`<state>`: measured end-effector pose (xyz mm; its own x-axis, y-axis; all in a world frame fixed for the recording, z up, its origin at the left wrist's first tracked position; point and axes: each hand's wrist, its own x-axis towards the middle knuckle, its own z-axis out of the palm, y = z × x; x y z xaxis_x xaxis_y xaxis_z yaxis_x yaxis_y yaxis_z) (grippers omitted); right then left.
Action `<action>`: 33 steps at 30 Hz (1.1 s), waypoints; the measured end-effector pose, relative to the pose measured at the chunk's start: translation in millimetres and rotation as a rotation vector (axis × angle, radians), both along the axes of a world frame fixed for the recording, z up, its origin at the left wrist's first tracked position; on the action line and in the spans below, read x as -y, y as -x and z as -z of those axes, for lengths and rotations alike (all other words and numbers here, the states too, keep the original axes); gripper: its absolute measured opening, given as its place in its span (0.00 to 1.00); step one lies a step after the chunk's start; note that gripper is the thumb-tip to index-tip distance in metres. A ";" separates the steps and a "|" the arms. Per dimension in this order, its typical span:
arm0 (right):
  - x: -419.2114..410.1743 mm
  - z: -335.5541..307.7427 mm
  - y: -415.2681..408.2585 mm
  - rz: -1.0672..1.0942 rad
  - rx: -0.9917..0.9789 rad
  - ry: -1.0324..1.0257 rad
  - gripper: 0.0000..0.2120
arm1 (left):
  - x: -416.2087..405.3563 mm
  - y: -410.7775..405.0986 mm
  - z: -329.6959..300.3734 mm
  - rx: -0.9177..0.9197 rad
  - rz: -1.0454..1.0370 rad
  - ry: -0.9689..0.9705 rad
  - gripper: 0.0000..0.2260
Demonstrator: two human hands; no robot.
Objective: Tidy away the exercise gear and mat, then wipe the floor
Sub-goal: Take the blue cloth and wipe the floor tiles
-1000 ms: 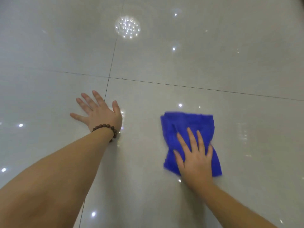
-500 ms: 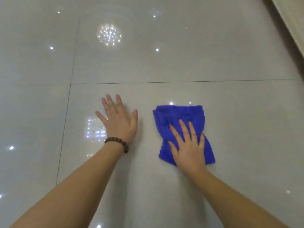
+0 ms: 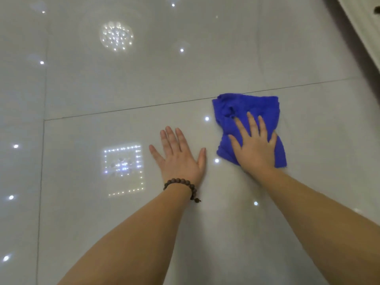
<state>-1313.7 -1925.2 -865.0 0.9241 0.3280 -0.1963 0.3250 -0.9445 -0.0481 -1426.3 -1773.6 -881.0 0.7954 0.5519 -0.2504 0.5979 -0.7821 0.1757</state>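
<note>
A crumpled blue cloth [image 3: 253, 105] lies on the glossy pale tiled floor [image 3: 123, 89], its far edge at a grout line. My right hand [image 3: 254, 147] presses flat on the cloth's near half with fingers straight and spread. My left hand [image 3: 180, 156] rests flat on the bare tile just left of the cloth, fingers straight, a brown bead bracelet [image 3: 182, 186] on its wrist. No exercise gear or mat is in view.
A white skirting or furniture edge [image 3: 364, 27] with a dark gap runs along the top right corner. Ceiling lights reflect in the tiles. Grout lines cross the floor at the left and beyond my hands.
My right hand has pushed the cloth forward and to the right, up to the grout line. My left hand has shifted right across the tile, and the view has turned right.
</note>
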 end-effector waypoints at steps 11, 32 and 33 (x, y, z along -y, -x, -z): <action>52.8 4.4 16.9 -0.057 0.001 0.015 0.28 | 2.5 -1.6 -4.9 -0.046 -0.012 -0.028 0.36; 135.0 6.9 -17.4 0.053 0.039 -0.012 0.27 | 101.1 -57.3 -12.8 -0.005 0.093 0.027 0.35; 134.6 7.5 -41.9 0.075 0.034 -0.011 0.27 | 115.9 -63.0 -10.2 -0.034 0.100 0.013 0.36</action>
<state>-1271.9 -2059.7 -872.5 0.9523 0.2592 -0.1608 0.2546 -0.9658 -0.0489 -1363.4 -1889.5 -870.7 0.8374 0.4667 -0.2845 0.5227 -0.8359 0.1672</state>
